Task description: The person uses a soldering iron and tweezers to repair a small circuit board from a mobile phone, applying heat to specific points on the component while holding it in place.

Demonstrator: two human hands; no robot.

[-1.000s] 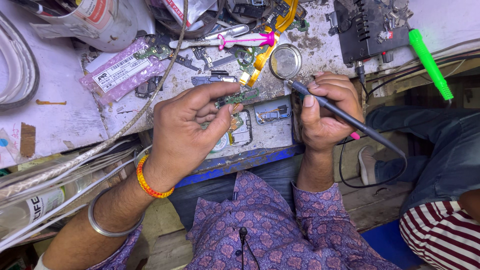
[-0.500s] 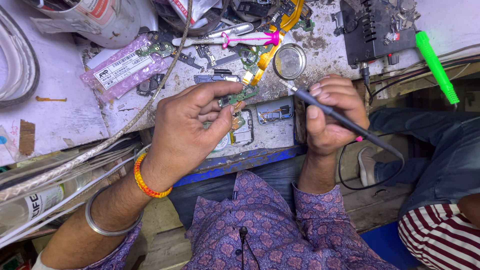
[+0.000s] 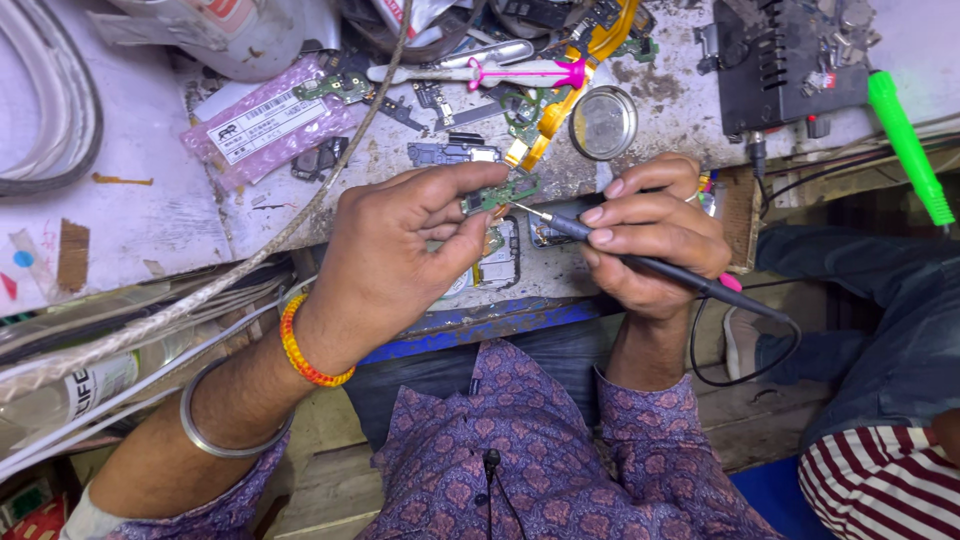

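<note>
Worktop (image 3: 150, 215) white, stained, littered with parts and cables, left hand (image 3: 400, 250) pinching small green circuit board (image 3: 500, 192) above its front edge, right hand (image 3: 650, 240) clamped on soldering iron (image 3: 640, 258), long axis near-horizontal, tip pointing left onto the board.

We've got our left hand (image 3: 395, 250) stretched forward, thumb and index finger pinched together, wrist bent a bit. Our right hand (image 3: 650, 235) sits close beside it, fingers curled in a pen-style grip, forearm coming straight up.
</note>
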